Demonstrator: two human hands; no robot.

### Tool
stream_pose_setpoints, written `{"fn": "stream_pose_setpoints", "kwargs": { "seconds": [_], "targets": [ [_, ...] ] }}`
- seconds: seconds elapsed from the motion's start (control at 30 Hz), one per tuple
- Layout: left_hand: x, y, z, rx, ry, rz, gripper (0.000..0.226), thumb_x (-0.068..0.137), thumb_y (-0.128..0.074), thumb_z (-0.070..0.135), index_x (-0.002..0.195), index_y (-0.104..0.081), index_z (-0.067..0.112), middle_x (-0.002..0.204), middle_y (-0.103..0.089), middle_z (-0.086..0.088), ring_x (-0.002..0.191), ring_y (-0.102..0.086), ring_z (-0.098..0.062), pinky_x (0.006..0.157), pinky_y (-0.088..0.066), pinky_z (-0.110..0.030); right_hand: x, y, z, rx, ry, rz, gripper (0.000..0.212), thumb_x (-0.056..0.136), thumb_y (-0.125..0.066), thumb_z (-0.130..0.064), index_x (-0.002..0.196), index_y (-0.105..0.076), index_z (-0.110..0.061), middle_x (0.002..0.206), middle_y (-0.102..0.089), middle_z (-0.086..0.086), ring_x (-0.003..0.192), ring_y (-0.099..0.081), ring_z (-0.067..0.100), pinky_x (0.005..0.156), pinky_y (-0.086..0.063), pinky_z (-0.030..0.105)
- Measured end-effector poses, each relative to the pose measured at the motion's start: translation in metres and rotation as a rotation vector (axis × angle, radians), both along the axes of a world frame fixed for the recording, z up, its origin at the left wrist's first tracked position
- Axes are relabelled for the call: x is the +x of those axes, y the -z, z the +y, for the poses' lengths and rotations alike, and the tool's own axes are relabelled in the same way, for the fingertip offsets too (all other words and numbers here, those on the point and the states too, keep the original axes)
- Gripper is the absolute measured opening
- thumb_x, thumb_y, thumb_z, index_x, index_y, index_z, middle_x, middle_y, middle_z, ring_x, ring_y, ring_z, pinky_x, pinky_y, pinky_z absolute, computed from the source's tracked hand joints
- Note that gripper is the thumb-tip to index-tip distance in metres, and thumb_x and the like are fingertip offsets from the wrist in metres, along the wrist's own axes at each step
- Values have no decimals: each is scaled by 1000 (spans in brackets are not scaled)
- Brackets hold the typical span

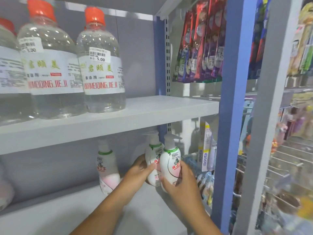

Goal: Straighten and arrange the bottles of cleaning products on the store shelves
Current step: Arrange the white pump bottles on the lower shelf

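Note:
Two white pump bottles with green collars and pink-red labels stand side by side at the right end of the lower shelf (59, 216). My left hand (138, 172) grips the rear pump bottle (153, 156). My right hand (182, 182) grips the front pump bottle (170, 160), thumb across its label. A third pump bottle (106, 168) stands apart to the left, untouched. On the upper shelf (152, 114) stand large clear bottles with orange caps, one (101, 65) at the row's right end and another (49, 65) beside it.
The blue upright post (232, 99) borders the shelves on the right. Behind it hang packaged goods (199, 44) on hooks, with wire racks (284, 163) farther right. Bare shelf lies right of the clear bottles. A blurred bottle (5, 189) sits at the lower left edge.

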State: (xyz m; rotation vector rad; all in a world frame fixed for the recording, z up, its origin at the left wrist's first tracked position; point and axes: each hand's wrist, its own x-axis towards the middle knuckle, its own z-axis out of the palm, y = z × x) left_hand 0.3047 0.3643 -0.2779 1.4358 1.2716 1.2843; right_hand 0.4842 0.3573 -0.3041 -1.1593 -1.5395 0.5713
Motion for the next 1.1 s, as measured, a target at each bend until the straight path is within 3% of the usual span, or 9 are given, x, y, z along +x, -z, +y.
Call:
{"fn": "stream_pose_setpoints", "kwargs": {
  "seconds": [0.07,0.23,0.53,0.67,0.77,0.83,0.93,1.0,1.1],
  "targets": [
    [1,4,-3,10,2,-18,33,102,-62,16,131,-58,31,123,-74,7,112,-71,-8,90,-57,-25,0,1,1,13,20,-12,57,71,-77,-66,120,-55,-45,110,-61,-21,105,-59,-2,85,-54,25],
    [0,7,4,-15,57,-9,29,105,-56,15,131,-59,27,126,-73,5,117,-69,-12,103,-54,-36,1,5,1,11,35,-42,67,73,-86,-49,130,-54,-36,115,-52,-23,108,-61,5,88,-55,27],
    [7,9,15,-32,79,-35,28,103,-59,21,131,-61,25,126,-74,6,115,-70,-8,95,-55,-24,-1,5,2,23,23,-19,64,76,-85,-46,124,-43,-51,116,-51,-26,110,-58,0,88,-55,27],
    [7,5,11,-18,87,-16,34,103,-60,23,136,-57,31,126,-73,10,118,-68,-8,98,-56,-28,-1,5,2,30,10,-25,65,76,-85,-47,125,-42,-51,116,-51,-26,112,-57,3,88,-54,25],
    [10,2,7,48,52,66,33,101,-64,20,132,-59,31,125,-73,4,119,-67,-14,102,-53,-37,6,-1,-3,36,44,-29,76,71,-83,-56,137,-49,-37,123,-53,-19,118,-57,9,94,-54,34],
    [5,1,-6,33,-21,53,38,99,-65,15,135,-58,25,123,-73,-1,118,-67,-15,103,-52,-35,7,-5,-16,173,110,-15,68,78,-82,-47,135,-54,-25,122,-52,-14,115,-58,15,95,-54,38],
    [-16,-2,-46,-32,-169,36,38,96,-71,23,133,-61,21,114,-75,3,103,-71,-9,103,-53,-31,-17,-15,-55,474,11,50,28,90,-71,-31,115,-62,-23,109,-51,-17,98,-58,11,84,-46,18],
    [-36,-3,-77,-36,-226,36,28,92,-73,29,120,-68,23,101,-79,1,94,-75,-13,96,-56,-31,-42,-19,-66,353,-185,38,23,90,-70,-32,110,-59,-35,106,-52,-25,98,-58,5,83,-44,12],
    [-95,-3,-135,30,-587,21,19,91,-74,26,109,-73,22,90,-80,0,89,-76,-17,89,-58,-35,-98,-25,-53,79,-379,-19,53,85,-78,-38,131,-53,-30,124,-46,-23,118,-51,4,100,-43,23]
  ]
}}
